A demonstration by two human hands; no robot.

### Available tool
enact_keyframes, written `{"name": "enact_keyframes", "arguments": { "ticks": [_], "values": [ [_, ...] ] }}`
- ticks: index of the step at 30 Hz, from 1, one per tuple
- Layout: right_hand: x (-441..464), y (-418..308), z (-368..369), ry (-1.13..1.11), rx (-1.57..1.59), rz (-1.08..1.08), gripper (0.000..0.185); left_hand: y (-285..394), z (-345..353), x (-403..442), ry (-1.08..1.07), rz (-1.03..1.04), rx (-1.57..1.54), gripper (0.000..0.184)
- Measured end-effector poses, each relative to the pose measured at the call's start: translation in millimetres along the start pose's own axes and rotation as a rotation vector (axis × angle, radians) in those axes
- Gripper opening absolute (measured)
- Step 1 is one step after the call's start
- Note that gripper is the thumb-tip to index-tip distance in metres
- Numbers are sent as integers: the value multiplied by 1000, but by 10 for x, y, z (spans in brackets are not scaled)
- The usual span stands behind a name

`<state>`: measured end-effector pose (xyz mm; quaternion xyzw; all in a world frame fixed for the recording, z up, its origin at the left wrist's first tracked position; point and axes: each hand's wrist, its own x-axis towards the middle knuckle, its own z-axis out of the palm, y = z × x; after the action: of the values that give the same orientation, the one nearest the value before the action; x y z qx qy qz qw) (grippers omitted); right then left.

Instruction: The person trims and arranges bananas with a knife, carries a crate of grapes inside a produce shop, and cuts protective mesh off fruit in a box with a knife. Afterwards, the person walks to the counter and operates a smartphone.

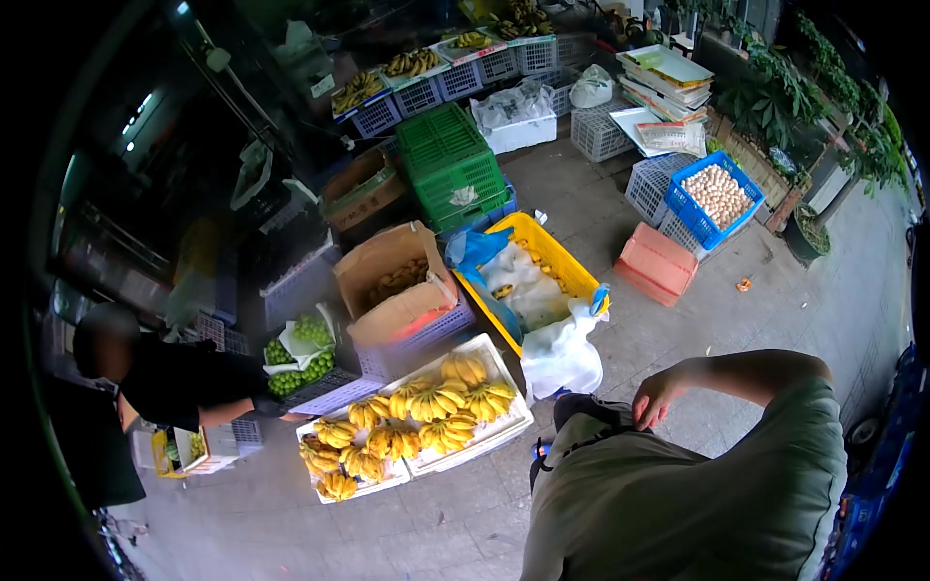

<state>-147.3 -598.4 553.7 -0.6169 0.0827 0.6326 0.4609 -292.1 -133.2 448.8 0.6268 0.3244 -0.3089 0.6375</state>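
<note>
My right hand point(659, 396) hangs in front of my waist, its fingers pointing down and loosely bent, a little apart. No object shows in it. Right beside it are dark straps or cloth point(599, 426) and the hem of my grey-green shirt point(688, 484). My left hand is out of view. Ahead and to the left, bunches of yellow bananas point(446, 402) lie on white foam trays point(484, 443). Nearer to my legs stands a yellow crate point(567, 252) with white plastic and some yellow fruit inside.
At left, a person in dark clothes point(174, 378) reaches toward a crate of green fruit point(308, 349). Behind are a cardboard box point(387, 237), stacked green crates point(448, 160) and more bananas point(412, 63). Farther right stand a pink box point(657, 263) and a blue crate point(693, 208) of small pale round items.
</note>
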Motion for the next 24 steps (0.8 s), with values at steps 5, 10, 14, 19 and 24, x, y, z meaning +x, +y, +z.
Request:
{"name": "enact_keyframes", "arguments": {
  "ticks": [5, 10, 14, 19, 24],
  "values": [
    [-25, 2, -20, -15, -112, 77, 42, -34, -4, -53, 17, -12, -28, 29],
    [-142, -32, -103, -125, -115, 169, 42, -64, 1, -72, 38, -32, -64, 28],
    [-156, -147, -231, -120, -142, 141, 42, -46, 48, -106, 63, -40, -85, 28],
    [127, -313, -511, -318, -182, 84, 40, 8, 166, -221, 114, -41, -125, 27],
    [315, -496, -790, -420, -305, 139, 41, -99, 331, -650, 218, -34, -218, 26]
  ]
}}
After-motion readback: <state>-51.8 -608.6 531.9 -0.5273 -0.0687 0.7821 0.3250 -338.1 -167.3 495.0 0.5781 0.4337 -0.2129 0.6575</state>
